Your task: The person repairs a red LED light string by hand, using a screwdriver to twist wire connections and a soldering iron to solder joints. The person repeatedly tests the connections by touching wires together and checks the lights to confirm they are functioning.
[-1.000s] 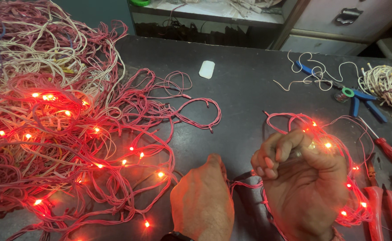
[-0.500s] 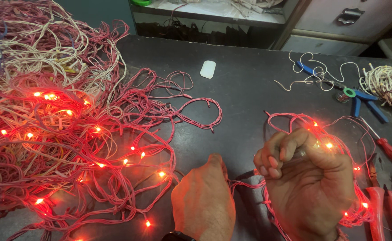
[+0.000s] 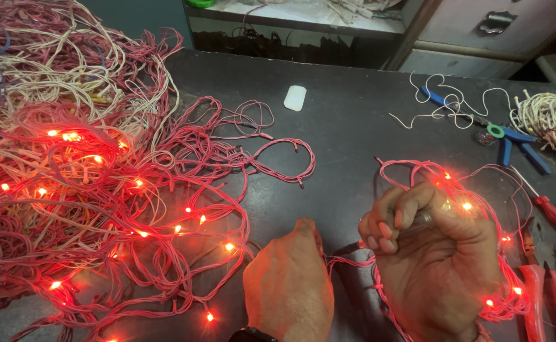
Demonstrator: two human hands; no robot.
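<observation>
The right hand [image 3: 439, 263] is clenched around a coiled bundle of lit red string lights [image 3: 480, 209] near the table's [image 3: 347, 126] front edge. The left hand [image 3: 288, 285] rests knuckles-up just beside it, pinching the wire that leads toward the tangled pile of lights [image 3: 88, 190] on the left.

dark worktable [image 3: 354, 126]; grey drawer cabinet [image 3: 480, 38] behind, open shelf [image 3: 290, 16] with clutter; dim room, red glow.

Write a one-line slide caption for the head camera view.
Right hand grips a coiled bundle of lit red string lights while the left hand pinches its wire on a dark table.
</observation>
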